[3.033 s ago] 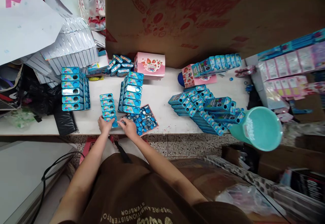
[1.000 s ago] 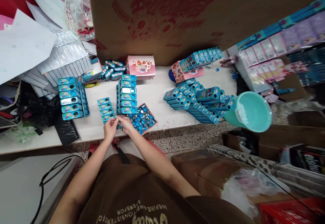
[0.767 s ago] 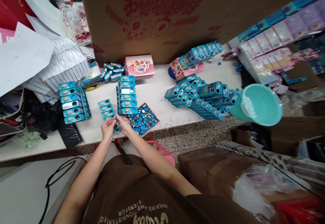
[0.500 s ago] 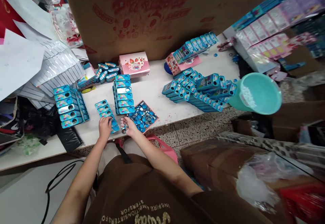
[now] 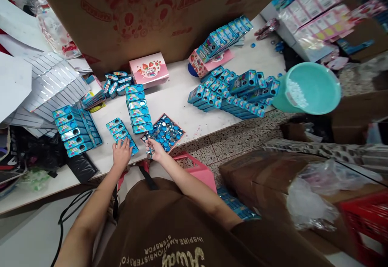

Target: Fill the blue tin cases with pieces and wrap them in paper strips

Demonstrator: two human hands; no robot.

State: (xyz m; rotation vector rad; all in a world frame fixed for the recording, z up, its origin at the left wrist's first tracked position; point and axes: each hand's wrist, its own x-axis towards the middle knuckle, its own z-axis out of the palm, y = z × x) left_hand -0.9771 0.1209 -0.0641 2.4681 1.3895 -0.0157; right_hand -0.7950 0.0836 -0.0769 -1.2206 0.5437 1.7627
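Note:
My left hand [image 5: 121, 152] lies over a short row of blue tins [image 5: 115, 125], its fingers spread on their tops and covering part of them. These tins have round openings, some dark. Just to the right, my right hand [image 5: 154, 150] is closed around a few small round metal caps [image 5: 149, 152], which poke out below the fingers. Beside that hand is a shallow pink-edged tray [image 5: 178, 138] full of loose blue and silver caps [image 5: 166, 133]. A longer row of blue tins [image 5: 140, 110] stands just behind, between both hands.
Further left is another block of blue tins [image 5: 72, 133]. Pink strawberry boxes [image 5: 149, 70] stand along the large cardboard box [image 5: 136, 24]. Stacked blue tins [image 5: 230, 93] fill the right side, near a turquoise bucket [image 5: 318, 87]. A pink stool [image 5: 200, 174] is below the table edge.
My left hand has shifted from a pinch at the tins' right edge to fingers spread over their tops. My right hand still holds the caps. The whole view has shifted slightly.

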